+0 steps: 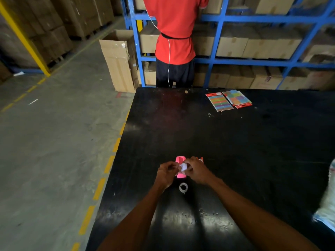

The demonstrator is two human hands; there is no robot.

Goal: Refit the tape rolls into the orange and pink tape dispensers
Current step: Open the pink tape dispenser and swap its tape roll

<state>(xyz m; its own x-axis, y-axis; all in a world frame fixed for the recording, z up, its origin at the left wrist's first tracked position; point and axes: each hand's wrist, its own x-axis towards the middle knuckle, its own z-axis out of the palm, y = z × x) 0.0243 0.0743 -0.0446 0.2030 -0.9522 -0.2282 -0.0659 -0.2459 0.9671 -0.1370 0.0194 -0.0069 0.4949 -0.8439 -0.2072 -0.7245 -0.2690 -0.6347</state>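
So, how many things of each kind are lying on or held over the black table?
Tape dispensers: 2, the pink dispenser and the orange dispenser, which is mostly hidden
Tape rolls: 2, one on the table and one in the hands
Colourful card packs: 2
Total: 6

Two packs of coloured labels (pixel 228 100) lie on the black table (pixel 253 151) before blue shelving (pixel 220 29).

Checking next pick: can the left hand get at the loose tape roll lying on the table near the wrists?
Probably yes. The tape roll lies bare on the black table, just beside the left hand, nothing over it. But both hands are pinching a small white piece, so the left must let go first.
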